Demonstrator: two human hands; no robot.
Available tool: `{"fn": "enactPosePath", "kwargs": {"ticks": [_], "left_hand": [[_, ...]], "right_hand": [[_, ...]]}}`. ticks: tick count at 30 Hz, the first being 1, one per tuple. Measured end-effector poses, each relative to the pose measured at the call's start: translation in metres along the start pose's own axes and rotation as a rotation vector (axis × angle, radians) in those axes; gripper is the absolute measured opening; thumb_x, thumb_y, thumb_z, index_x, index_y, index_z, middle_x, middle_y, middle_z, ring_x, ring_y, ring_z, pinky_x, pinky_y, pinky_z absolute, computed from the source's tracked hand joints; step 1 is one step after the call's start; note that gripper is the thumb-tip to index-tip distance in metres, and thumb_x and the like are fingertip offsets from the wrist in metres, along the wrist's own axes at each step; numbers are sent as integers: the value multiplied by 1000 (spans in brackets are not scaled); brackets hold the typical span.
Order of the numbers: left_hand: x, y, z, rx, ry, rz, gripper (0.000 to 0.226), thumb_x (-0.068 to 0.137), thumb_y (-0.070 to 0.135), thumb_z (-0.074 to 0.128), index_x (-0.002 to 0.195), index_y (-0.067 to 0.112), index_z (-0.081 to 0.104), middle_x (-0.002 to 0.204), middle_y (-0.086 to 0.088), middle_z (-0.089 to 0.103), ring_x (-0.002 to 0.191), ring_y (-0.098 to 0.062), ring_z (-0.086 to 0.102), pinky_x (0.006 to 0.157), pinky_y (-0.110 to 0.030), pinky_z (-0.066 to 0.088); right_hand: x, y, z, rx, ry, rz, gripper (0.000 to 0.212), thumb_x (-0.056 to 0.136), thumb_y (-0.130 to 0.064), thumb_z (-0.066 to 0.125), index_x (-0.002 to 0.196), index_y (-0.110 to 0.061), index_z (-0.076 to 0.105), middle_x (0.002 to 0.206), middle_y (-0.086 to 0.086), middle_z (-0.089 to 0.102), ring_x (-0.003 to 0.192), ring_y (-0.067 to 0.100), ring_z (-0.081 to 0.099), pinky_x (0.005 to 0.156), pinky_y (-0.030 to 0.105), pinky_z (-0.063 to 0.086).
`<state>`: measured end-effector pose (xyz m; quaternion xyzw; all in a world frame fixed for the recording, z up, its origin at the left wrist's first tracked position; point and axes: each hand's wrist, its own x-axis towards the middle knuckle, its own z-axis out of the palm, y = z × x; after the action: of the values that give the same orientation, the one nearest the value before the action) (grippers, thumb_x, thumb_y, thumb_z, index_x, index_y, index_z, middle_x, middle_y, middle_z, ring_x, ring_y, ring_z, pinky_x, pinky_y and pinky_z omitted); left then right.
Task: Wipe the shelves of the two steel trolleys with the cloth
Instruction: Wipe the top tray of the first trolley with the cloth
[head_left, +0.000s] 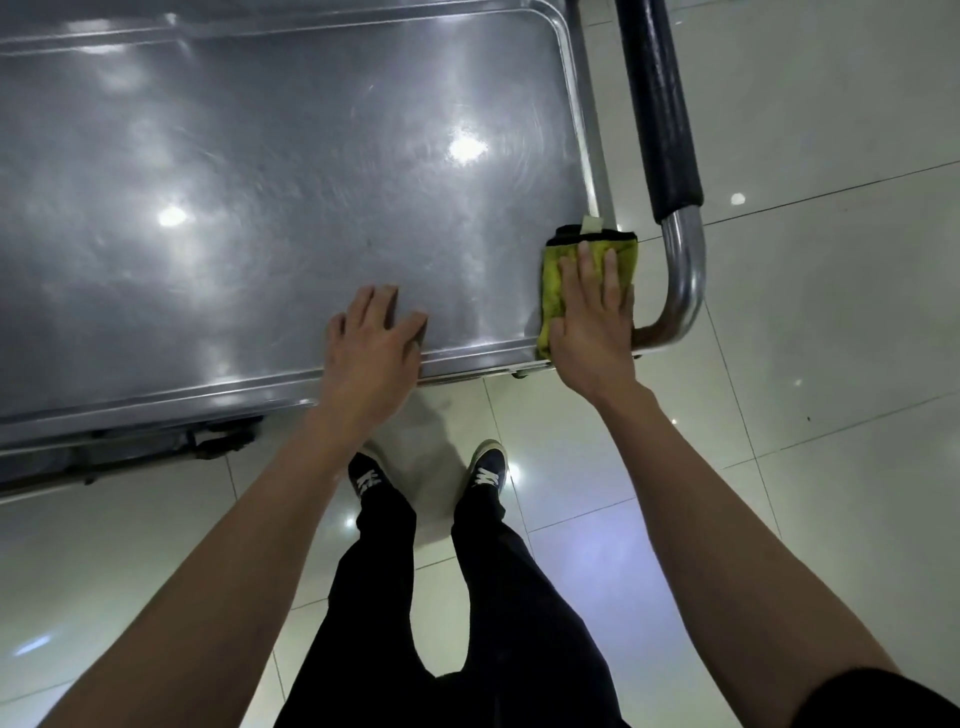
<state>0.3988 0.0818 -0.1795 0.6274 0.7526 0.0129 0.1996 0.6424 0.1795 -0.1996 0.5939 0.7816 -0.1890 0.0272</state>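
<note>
the right hand (592, 317), right of centre, presses flat with straight fingers on the yellow cloth (558, 280) at the shelf (260, 208) corner to wipe it, while the open left hand (374, 338) steadies the near rim.

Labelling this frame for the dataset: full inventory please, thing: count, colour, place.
Trolley top shelf: one, bare grey steel with a raised rim, fills the upper left.
Cloth: one, yellow-green with a black edge and a white tag, flat on the shelf's near right corner.
Trolley handle: one, black padded grip on a steel tube that bends down to the corner, right of the shelf.
Floor: pale glossy tiles, right side and bottom.
Shoes: two, dark with white laces, on the floor below the shelf edge.
Trousers: black, bottom centre.
Left hand: fingers spread, resting on the shelf's near edge.
Right hand: flat, pressing the cloth.
</note>
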Motion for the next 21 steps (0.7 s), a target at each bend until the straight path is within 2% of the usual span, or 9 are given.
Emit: {"fn": "enactPosePath", "kwargs": {"ticks": [7, 11, 17, 21], "left_hand": [[-4, -5, 6, 39, -84, -8, 48, 103, 35, 43, 150, 29, 38, 165, -8, 15, 153, -32, 7, 119, -56, 17], [-7, -13, 9, 79, -78, 41, 51, 103, 41, 38, 153, 31, 30, 166, -7, 11, 153, -31, 6, 119, -58, 19], [0, -20, 4, 92, -56, 96, 46, 99, 39, 48, 143, 29, 40, 159, -12, 25, 148, -36, 19, 112, -60, 29], [19, -24, -3, 107, -58, 175, 36, 97, 35, 52, 132, 26, 52, 154, -13, 32, 147, -35, 21, 110, -59, 28]], "right_hand": [[-18, -30, 19, -66, 73, 179, 66, 102, -30, 30, 161, -15, 3, 168, 7, -9, 154, 33, -13, 121, 61, 2], [-17, -43, 20, -89, 69, 277, 66, 103, -31, 29, 161, -14, 2, 168, 9, -8, 154, 35, -12, 121, 62, 1], [-12, -46, 19, -117, 73, 296, 65, 102, -30, 29, 161, -15, 6, 169, 9, -3, 154, 35, -8, 120, 63, 4], [-10, -52, 23, -101, 87, 353, 67, 100, -34, 23, 161, -17, 4, 169, 9, -3, 154, 35, -8, 120, 64, 4]]}}
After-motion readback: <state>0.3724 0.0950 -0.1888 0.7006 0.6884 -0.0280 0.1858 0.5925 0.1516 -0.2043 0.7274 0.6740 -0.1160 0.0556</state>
